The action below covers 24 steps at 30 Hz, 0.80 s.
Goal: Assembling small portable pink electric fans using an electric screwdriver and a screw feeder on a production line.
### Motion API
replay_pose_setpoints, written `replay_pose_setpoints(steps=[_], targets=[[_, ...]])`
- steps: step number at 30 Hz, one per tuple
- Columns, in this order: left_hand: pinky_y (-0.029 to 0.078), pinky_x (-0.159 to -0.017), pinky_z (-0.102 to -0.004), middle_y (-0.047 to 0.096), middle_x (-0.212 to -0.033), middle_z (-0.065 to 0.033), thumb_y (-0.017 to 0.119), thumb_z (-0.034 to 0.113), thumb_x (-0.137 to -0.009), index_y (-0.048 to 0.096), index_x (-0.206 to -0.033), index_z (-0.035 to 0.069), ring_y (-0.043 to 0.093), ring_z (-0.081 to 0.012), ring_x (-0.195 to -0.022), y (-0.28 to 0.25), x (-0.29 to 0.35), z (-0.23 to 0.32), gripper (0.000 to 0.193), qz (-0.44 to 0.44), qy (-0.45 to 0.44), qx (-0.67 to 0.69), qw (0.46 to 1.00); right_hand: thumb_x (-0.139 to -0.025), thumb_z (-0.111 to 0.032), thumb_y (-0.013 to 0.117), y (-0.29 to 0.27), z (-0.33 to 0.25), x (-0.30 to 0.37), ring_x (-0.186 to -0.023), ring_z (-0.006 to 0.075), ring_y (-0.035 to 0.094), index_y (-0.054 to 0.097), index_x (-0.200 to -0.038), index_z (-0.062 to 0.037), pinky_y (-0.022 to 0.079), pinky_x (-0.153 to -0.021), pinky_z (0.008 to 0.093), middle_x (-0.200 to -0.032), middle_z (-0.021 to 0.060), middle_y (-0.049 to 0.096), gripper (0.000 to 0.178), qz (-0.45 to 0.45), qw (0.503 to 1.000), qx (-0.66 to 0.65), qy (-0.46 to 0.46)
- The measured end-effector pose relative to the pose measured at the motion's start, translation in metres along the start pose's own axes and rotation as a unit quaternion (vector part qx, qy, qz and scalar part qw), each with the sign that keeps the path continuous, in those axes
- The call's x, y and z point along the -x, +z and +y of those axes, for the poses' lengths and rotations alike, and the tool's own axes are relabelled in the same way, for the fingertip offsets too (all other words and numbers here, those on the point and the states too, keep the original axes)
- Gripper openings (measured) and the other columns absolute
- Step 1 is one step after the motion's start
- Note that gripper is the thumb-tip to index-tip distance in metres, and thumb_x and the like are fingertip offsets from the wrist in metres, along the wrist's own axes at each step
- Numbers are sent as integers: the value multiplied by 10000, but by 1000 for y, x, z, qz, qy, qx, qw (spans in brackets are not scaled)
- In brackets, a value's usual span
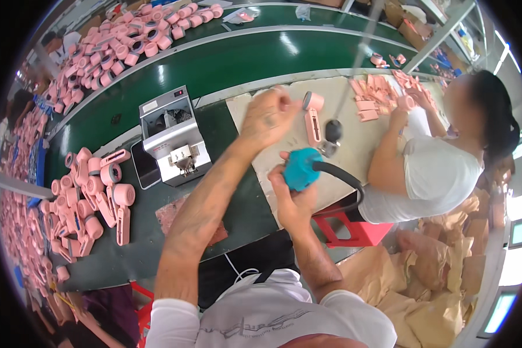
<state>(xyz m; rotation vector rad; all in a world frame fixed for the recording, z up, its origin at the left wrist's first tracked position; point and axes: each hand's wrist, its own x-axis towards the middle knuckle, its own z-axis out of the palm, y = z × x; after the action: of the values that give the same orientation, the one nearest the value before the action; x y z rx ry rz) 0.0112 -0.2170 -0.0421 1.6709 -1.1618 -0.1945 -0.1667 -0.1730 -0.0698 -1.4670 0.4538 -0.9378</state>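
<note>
My right hand (296,200) is closed around a teal-wrapped electric screwdriver (301,169), from which a thick black cord loops to the right. Its tip is hidden from me. Over the beige work mat (255,110), my left hand (269,116) has its fingers curled together; whatever may be between them is too small to tell. Just right of those fingers lies a pink handheld fan body (314,124), with a round head and a dark slot along its handle. A dark knob with small metal parts (333,132) is beside the handle.
A grey screw-feeder machine (176,136) stands left of my left forearm. Pink fan bodies (90,200) are heaped at the left, more (127,43) on the green conveyor (232,64). A co-worker (441,151) handles pink parts at the right, near a red stool (354,229).
</note>
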Motion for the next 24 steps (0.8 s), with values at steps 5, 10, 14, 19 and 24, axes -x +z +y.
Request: replay_pose_setpoints(steps=[5,10,14,19,24], targets=[[532,-958,-442,685,-1166,-174,744,605,-787,644,-1209,47,669,-342,-1131,88,-33,-24,707,-133,-202,-174,955,-949,-20,649,-38,5,14,-808,78,558,491,-1354,64,431,-688,209,-904,44,628,443,-7,998,67,-13],[535,-921,-472,681,-1128,-174,684,447,-850,654,-1080,49,670,-344,-1078,122,-15,-46,461,-37,-134,-170,976,-919,-2,657,-54,-5,27,-871,134,636,523,-1308,70,489,-659,245,-1233,153,612,417,20,991,109,-77],[544,-828,-456,679,-1015,-158,677,327,-884,673,-981,50,667,-361,-961,57,27,-25,294,-45,-18,-104,993,-937,-72,662,-57,-14,23,-914,146,631,516,-1337,63,481,-795,286,-1201,139,644,447,2,997,66,-38],[543,-782,-436,670,-953,-112,730,205,-902,713,-1021,66,666,-339,-894,-55,134,5,184,10,32,-128,991,-940,-61,647,-31,-33,9,-938,154,628,584,-1226,43,490,-865,307,-1057,100,680,311,-20,998,-14,49],[540,-792,-424,679,-994,-115,717,203,-916,737,-1092,85,669,-330,-919,-128,209,3,213,-38,-85,-132,987,-974,-555,619,-6,-26,-4,-740,153,565,545,-1284,88,444,-661,303,-828,76,611,717,-88,993,-65,39]])
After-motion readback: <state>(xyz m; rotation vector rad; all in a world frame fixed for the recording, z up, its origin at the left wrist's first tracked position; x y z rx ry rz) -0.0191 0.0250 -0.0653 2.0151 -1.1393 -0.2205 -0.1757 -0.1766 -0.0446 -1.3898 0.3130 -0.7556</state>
